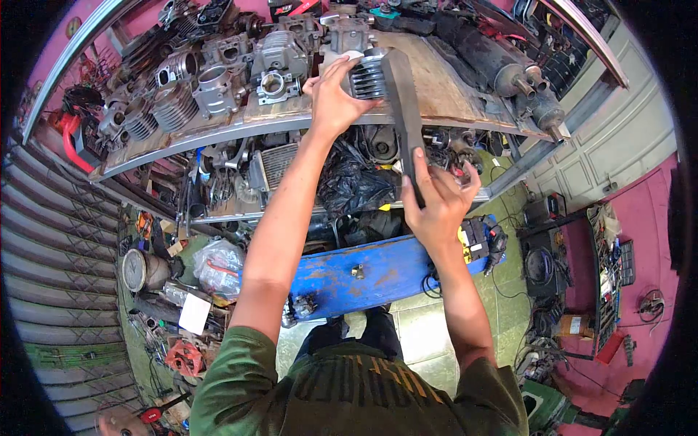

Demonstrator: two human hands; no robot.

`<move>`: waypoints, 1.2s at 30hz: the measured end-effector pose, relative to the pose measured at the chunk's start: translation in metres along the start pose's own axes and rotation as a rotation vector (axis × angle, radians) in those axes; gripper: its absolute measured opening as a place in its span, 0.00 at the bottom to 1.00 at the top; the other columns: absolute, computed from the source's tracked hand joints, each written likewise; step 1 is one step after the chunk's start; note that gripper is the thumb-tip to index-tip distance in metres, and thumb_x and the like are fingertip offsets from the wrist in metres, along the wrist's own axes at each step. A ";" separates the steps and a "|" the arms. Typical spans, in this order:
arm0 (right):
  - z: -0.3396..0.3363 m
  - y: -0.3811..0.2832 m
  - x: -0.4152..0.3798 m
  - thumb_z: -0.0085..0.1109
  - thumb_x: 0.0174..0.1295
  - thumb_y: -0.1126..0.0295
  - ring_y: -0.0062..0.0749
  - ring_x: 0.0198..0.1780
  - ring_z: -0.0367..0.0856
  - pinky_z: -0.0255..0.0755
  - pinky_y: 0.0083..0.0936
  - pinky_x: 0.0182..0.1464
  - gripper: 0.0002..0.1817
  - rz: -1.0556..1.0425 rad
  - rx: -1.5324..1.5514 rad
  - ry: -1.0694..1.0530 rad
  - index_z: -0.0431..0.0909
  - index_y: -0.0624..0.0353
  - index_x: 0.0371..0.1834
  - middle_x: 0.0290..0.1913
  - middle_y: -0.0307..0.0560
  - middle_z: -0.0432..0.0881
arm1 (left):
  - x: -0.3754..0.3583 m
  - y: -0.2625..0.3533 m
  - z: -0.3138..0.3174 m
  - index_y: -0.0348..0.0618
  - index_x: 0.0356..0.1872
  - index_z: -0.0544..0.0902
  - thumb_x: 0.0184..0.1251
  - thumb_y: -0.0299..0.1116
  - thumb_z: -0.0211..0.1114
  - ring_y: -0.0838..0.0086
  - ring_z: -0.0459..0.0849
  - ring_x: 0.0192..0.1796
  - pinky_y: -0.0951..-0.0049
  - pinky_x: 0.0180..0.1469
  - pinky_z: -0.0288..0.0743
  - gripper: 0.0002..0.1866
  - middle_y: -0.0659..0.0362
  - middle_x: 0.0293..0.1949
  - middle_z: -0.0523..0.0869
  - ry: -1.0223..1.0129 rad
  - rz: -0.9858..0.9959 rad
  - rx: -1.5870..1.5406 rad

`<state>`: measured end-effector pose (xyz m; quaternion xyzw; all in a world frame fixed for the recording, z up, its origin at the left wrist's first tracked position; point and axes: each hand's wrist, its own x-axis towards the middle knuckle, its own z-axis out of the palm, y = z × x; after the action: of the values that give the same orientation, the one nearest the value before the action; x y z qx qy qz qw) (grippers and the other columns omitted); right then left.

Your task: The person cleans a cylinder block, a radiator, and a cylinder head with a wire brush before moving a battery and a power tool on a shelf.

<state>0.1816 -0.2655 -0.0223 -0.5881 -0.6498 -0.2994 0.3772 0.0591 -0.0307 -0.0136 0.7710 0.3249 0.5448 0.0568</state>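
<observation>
My left hand (336, 102) grips a finned metal cylinder block (368, 80) at the front of the upper wooden shelf, fingers over its top and thumb low on the near side. A long, dark grey flat bar (401, 98) slants across the right side of the cylinder, its far end overlapping the fins in this view. My right hand (438, 207) is closed on the near end of the bar, with the index finger stretched along it. Just left of my left hand stands a light grey engine casting (275, 86) with a round opening.
More cylinders (218, 91) crowd the shelf's left side; exhaust mufflers (509, 76) lie at the right. Below, a lower shelf holds black plastic bags (356, 178) and a radiator (276, 166). A blue bench (356, 272) stands before my legs, with small metal parts on it.
</observation>
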 end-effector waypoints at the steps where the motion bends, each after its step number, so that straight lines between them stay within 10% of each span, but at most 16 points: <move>1: 0.001 0.000 0.009 0.73 0.59 0.66 0.28 0.39 0.86 0.57 0.57 0.70 0.30 -0.003 -0.006 0.032 0.83 0.52 0.68 0.24 0.39 0.84 | 0.000 -0.001 0.001 0.44 0.61 0.85 0.28 0.44 0.92 0.63 0.82 0.69 0.58 0.71 0.66 0.48 0.55 0.66 0.85 -0.003 -0.013 -0.049; 14: 0.013 -0.033 -0.004 0.73 0.57 0.65 0.28 0.40 0.85 0.58 0.60 0.69 0.30 -0.022 0.022 -0.012 0.83 0.50 0.67 0.24 0.38 0.83 | 0.002 -0.016 0.006 0.49 0.61 0.87 0.33 0.40 0.88 0.69 0.77 0.73 0.53 0.70 0.51 0.42 0.54 0.65 0.86 -0.005 0.063 -0.204; 36: 0.012 0.005 -0.014 0.73 0.58 0.68 0.31 0.42 0.87 0.57 0.53 0.70 0.30 0.014 0.011 0.006 0.83 0.53 0.67 0.29 0.39 0.87 | 0.004 -0.005 0.000 0.44 0.61 0.86 0.27 0.37 0.88 0.66 0.80 0.70 0.60 0.70 0.59 0.47 0.55 0.66 0.84 -0.066 -0.010 -0.040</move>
<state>0.1854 -0.2621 -0.0408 -0.5897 -0.6462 -0.2950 0.3844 0.0574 -0.0247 -0.0128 0.7855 0.3157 0.5254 0.0855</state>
